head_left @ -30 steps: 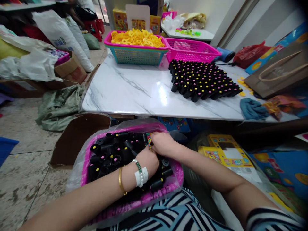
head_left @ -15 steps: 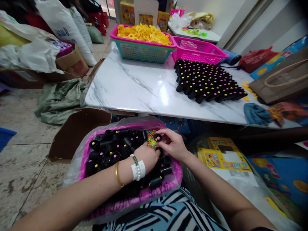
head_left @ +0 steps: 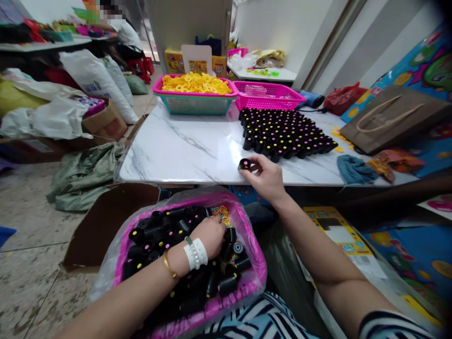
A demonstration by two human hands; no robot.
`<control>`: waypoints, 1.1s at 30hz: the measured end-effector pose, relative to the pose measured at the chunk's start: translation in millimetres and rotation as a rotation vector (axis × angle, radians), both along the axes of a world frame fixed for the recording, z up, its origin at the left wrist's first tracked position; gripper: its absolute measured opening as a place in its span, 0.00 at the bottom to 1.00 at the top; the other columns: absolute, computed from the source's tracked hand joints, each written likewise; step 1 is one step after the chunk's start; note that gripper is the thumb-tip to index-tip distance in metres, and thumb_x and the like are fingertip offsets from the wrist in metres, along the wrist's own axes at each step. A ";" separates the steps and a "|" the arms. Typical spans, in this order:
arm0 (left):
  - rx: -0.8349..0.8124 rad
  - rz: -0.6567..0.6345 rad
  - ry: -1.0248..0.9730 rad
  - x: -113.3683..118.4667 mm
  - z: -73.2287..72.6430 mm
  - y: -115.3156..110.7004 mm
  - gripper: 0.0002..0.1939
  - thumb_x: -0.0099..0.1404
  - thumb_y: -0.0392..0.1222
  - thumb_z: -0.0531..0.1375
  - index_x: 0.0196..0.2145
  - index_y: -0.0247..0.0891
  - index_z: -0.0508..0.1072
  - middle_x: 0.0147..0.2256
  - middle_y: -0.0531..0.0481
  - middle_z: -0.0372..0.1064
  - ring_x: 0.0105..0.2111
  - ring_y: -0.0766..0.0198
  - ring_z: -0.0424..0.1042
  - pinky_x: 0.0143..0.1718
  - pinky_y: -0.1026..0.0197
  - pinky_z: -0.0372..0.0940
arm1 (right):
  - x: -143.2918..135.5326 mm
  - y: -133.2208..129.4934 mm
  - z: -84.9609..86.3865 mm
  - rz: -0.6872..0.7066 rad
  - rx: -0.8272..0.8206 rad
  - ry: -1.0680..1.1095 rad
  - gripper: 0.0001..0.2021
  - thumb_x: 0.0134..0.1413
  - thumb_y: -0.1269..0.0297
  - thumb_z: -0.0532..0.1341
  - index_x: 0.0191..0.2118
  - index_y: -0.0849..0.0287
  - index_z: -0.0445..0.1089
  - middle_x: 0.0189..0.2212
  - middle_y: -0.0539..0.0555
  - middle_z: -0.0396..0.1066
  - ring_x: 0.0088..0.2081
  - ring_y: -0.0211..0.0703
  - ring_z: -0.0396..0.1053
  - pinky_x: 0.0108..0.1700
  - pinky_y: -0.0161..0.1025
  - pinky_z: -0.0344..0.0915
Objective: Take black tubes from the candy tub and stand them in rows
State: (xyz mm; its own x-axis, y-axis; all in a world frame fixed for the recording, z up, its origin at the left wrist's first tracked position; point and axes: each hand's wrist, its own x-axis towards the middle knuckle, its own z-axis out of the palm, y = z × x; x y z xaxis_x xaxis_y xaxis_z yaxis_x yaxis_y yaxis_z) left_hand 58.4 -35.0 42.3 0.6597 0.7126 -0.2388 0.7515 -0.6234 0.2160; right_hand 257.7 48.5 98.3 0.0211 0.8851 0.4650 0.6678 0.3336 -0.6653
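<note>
Right now, the right hand (head_left: 265,175) pinches a single black cup (head_left: 244,164), a pink dot showing in its near end, between thumb and fingers. Seen from the pink lined basket (head_left: 259,275), that cup is at one o'clock, over the near edge of the marbled table (head_left: 183,150); whether it touches the surface, I cannot tell.

The left hand (head_left: 210,235) reaches into the basket among the loose black cups (head_left: 151,233), with small multicoloured beads (head_left: 222,214) just beyond its fingers, at one o'clock from the basket's middle. Its fingertips are partly hidden (the cups crowd them), so I cannot tell if they grip anything.

From the pinched cup, a block of standing cups (head_left: 287,132) sits at two o'clock, tops dotted yellow and pink. The teal basket (head_left: 197,104), heaped with yellow pieces (head_left: 197,84), stands at eleven o'clock.
</note>
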 end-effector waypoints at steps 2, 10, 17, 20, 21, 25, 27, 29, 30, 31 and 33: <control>-0.013 0.060 -0.045 -0.8 -0.2 2.4 0.08 0.61 0.37 0.58 0.38 0.33 0.71 0.39 0.39 0.70 0.39 0.53 0.73 0.41 0.54 0.68 | 5.4 20.6 4.6 -0.055 -0.030 -0.075 0.13 0.47 0.63 0.65 0.41 0.60 0.72 0.32 0.50 0.75 0.29 0.38 0.72 0.41 0.39 0.69; -0.022 0.437 -0.608 -10.9 0.4 2.8 0.11 0.66 0.36 0.54 0.47 0.38 0.62 0.42 0.44 0.72 0.41 0.59 0.74 0.44 0.57 0.68 | -9.3 -59.8 -27.5 -0.025 -0.012 0.113 0.16 0.57 0.60 0.60 0.51 0.57 0.68 0.43 0.57 0.73 0.35 0.41 0.72 0.38 0.39 0.71; -0.086 0.439 -0.534 -7.6 0.5 6.7 0.16 0.66 0.43 0.56 0.50 0.36 0.62 0.39 0.44 0.76 0.39 0.57 0.77 0.38 0.59 0.68 | -44.3 -84.3 -60.5 0.294 -0.348 0.215 0.15 0.58 0.60 0.60 0.50 0.57 0.69 0.47 0.55 0.74 0.45 0.43 0.74 0.48 0.39 0.71; -0.012 0.308 -0.175 -5.3 0.6 2.4 0.28 0.62 0.52 0.61 0.51 0.27 0.65 0.39 0.36 0.76 0.41 0.49 0.76 0.40 0.56 0.67 | -44.5 -69.6 -59.6 0.284 -0.411 0.008 0.19 0.52 0.65 0.64 0.51 0.59 0.68 0.41 0.54 0.76 0.42 0.43 0.75 0.47 0.39 0.70; 0.020 0.233 -0.101 -5.6 1.1 0.1 0.29 0.61 0.54 0.62 0.49 0.25 0.67 0.41 0.33 0.75 0.44 0.47 0.74 0.44 0.54 0.65 | -43.1 -66.2 -58.6 0.304 -0.446 -0.082 0.21 0.51 0.67 0.64 0.52 0.60 0.68 0.41 0.55 0.77 0.42 0.43 0.75 0.47 0.38 0.70; 0.066 -0.012 0.051 -11.4 1.9 -9.7 0.19 0.66 0.51 0.56 0.36 0.28 0.75 0.37 0.35 0.76 0.42 0.49 0.73 0.53 0.49 0.57 | -41.3 -62.1 -52.8 0.426 -0.500 -0.503 0.19 0.50 0.72 0.62 0.50 0.64 0.71 0.44 0.60 0.75 0.47 0.47 0.73 0.51 0.40 0.67; 0.046 -0.065 0.066 -15.3 0.5 -12.9 0.17 0.68 0.47 0.53 0.31 0.33 0.76 0.31 0.40 0.75 0.37 0.52 0.73 0.50 0.49 0.56 | -48.1 -62.2 -50.0 0.438 -0.508 -0.695 0.15 0.52 0.71 0.60 0.46 0.65 0.74 0.43 0.63 0.75 0.46 0.51 0.73 0.49 0.41 0.67; 0.038 -0.099 0.054 -17.8 -1.9 -14.4 0.17 0.68 0.44 0.53 0.27 0.35 0.76 0.28 0.42 0.75 0.34 0.55 0.72 0.46 0.50 0.56 | -61.3 -60.2 -49.4 0.434 -0.547 -0.867 0.11 0.53 0.71 0.59 0.40 0.66 0.76 0.40 0.66 0.75 0.46 0.55 0.73 0.47 0.44 0.68; 0.042 -0.102 0.048 -18.3 -3.3 -14.7 0.17 0.67 0.44 0.54 0.25 0.36 0.76 0.27 0.43 0.74 0.32 0.56 0.71 0.44 0.50 0.56 | -69.4 -58.0 -50.3 0.431 -0.573 -0.927 0.10 0.53 0.72 0.58 0.37 0.66 0.76 0.39 0.67 0.76 0.46 0.57 0.73 0.46 0.44 0.68; 0.049 -0.101 0.044 -18.3 -4.7 -15.0 0.17 0.67 0.44 0.55 0.24 0.36 0.76 0.26 0.43 0.74 0.31 0.56 0.70 0.43 0.50 0.56 | -77.6 -55.2 -52.2 0.424 -0.598 -0.964 0.09 0.53 0.73 0.58 0.35 0.66 0.77 0.38 0.68 0.76 0.46 0.57 0.73 0.46 0.45 0.68; 0.076 -0.088 0.045 -17.4 -7.3 -15.5 0.18 0.66 0.44 0.55 0.22 0.36 0.75 0.24 0.43 0.74 0.29 0.56 0.70 0.41 0.50 0.56 | -91.3 -48.7 -57.6 0.402 -0.635 -0.979 0.10 0.53 0.74 0.57 0.36 0.67 0.77 0.37 0.69 0.76 0.44 0.55 0.74 0.45 0.43 0.68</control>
State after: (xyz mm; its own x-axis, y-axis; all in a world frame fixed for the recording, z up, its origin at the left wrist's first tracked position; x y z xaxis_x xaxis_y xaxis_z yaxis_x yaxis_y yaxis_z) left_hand 41.0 -50.4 35.0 0.7104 0.6695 -0.2171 0.7009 -0.7008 0.1327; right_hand 166.4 -0.2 40.7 -0.4202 0.8227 -0.3829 0.9003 0.4309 -0.0621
